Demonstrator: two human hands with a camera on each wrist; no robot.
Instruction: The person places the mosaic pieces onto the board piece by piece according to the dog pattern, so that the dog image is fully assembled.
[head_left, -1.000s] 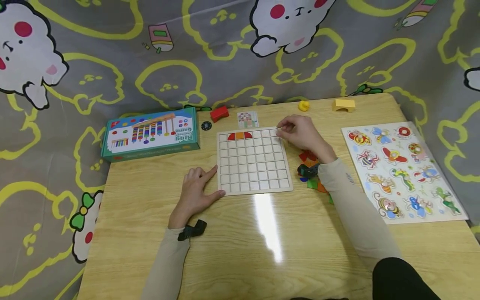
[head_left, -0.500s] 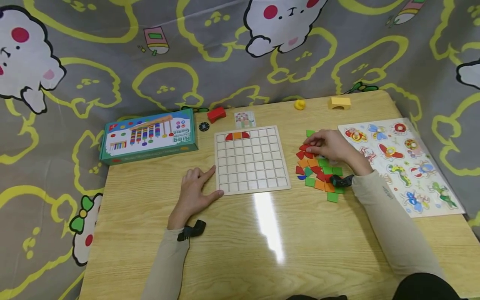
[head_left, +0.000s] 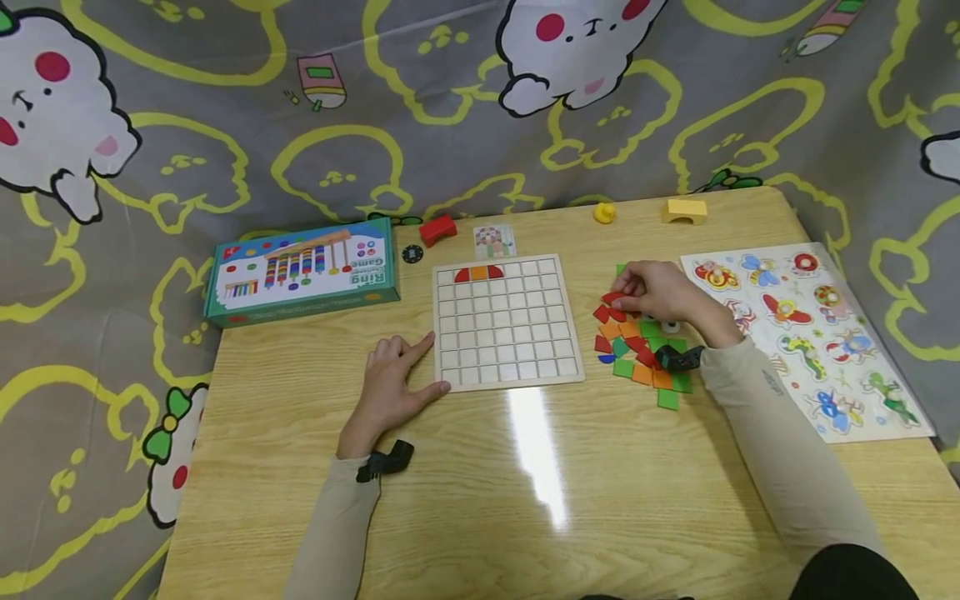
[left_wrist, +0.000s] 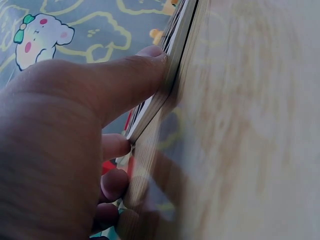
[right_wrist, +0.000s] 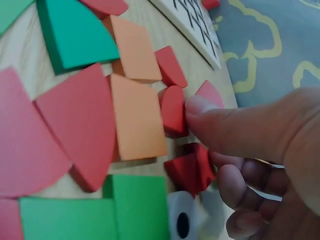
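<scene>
A square wooden grid board (head_left: 510, 325) lies mid-table, with two red quarter-circle pieces and an orange square (head_left: 478, 273) between them in its top row. My left hand (head_left: 390, 385) rests at its lower left corner, thumb and forefinger spread and touching the edges; the left wrist view shows the thumb (left_wrist: 145, 70) against the board's side. Right of the board, my right hand (head_left: 660, 292) is over a pile of loose pieces. Its thumb and forefinger pinch a red curved piece (right_wrist: 209, 94), partly hidden behind the thumb. Other red pieces (right_wrist: 175, 111) lie beside the fingertips.
Loose green, orange, red and blue pieces (head_left: 641, 375) spread below the right hand. An insect puzzle board (head_left: 787, 337) lies at the right. Along the back are a game box (head_left: 300, 271), a black disc, a red block, a picture card (head_left: 494, 241), a yellow duck and a yellow arch block.
My right hand has moved from the board's upper right corner to the pile of pieces at the right and stays there. The left hand keeps its place at the board.
</scene>
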